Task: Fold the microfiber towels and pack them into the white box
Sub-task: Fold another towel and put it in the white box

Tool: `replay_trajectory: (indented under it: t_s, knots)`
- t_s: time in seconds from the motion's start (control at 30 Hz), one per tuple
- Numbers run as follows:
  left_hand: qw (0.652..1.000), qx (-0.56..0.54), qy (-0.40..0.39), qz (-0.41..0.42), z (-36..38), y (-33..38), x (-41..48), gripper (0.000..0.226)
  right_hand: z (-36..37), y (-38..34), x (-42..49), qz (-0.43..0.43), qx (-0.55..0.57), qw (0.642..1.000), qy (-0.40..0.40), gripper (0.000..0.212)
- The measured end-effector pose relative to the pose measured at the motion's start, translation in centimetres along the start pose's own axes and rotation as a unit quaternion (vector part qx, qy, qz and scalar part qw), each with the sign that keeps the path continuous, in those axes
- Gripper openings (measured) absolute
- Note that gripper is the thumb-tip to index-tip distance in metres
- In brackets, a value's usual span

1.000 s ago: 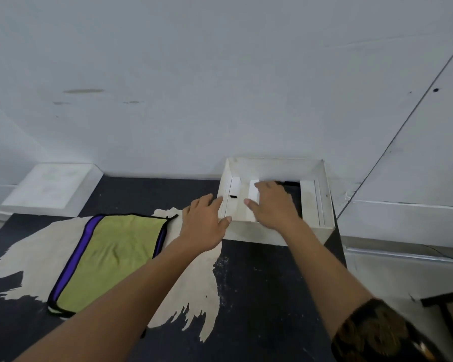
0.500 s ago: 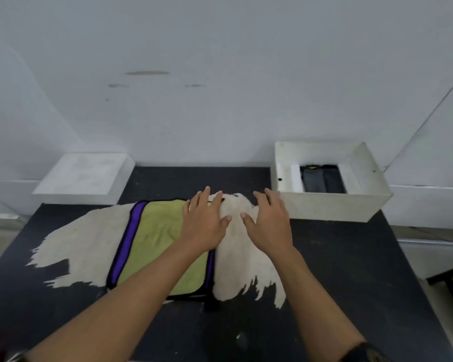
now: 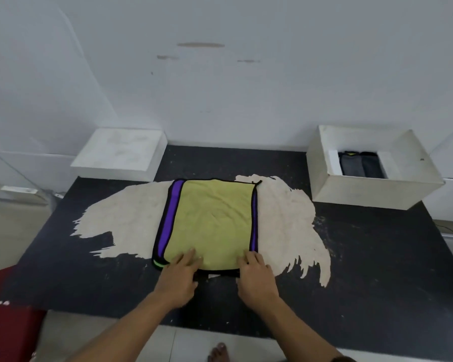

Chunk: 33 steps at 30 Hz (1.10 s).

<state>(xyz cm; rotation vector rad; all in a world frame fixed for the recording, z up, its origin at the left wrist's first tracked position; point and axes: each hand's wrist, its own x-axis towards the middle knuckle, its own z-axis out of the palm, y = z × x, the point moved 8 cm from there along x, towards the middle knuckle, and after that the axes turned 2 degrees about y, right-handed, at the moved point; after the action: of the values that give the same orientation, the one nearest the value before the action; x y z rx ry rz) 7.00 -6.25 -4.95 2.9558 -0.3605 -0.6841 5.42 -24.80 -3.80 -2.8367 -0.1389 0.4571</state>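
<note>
A black worktop [image 3: 364, 257] has a big pale patch [image 3: 285, 218] where the top is worn off. A flat white block [image 3: 120, 152] sits at its back left. Something dark red [image 3: 8, 322] is low on the left.

A bare, makeshift workroom: a worn black table [image 3: 364, 257] with peeled patches stands against a scuffed white wall [image 3: 220, 87], pale floor tiles [image 3: 168, 340] near.
</note>
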Motion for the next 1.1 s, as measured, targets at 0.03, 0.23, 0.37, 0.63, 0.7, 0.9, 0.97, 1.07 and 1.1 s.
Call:
replay_trajectory:
  t_s: [0.03,0.23,0.37,0.63,0.7,0.9,0.97,1.07,1.1]
  knots:
    - [1.0,0.007,-0.002,0.004,0.6,-0.2,-0.2,0.069,0.1,0.0,0.0,0.001,-0.007,1.0,0.004,0.053]
    - [0.999,-0.004,0.045,0.004,-0.4,-0.1,0.7,0.051,-1.3,-0.2,1.2,0.015,-0.02,0.999,0.043,0.025]
    - [0.999,-0.019,0.047,-0.006,-0.4,-0.3,1.2,0.046,-1.4,0.0,1.7,0.048,-0.007,0.997,0.055,0.024]
    - [0.999,-0.002,0.041,0.01,0.2,-0.4,0.9,0.051,-2.7,0.8,2.8,0.188,0.171,0.963,0.092,0.025]
    - [0.999,0.002,0.039,0.01,0.5,-0.3,0.7,0.055,-2.5,1.5,2.9,0.234,0.233,0.94,0.088,0.029]
    - [0.97,-0.153,0.153,-0.108,-1.5,-1.6,-0.3,0.051,-1.7,1.5,3.1,0.336,0.562,0.755,0.033,0.02]
    - [0.917,-0.244,0.207,-0.239,-2.3,-4.0,-1.2,0.048,-1.9,0.6,3.2,0.351,0.668,0.657,0.015,0.017]
    - [0.776,-0.471,0.167,-0.385,-1.2,-5.9,-1.6,0.055,-2.9,-0.5,3.4,0.338,0.737,0.585,0.009,0.023]
    - [0.705,-0.565,0.154,-0.401,-0.8,-5.7,-1.2,0.056,-3.3,-0.7,3.4,0.33,0.746,0.578,0.011,0.024]
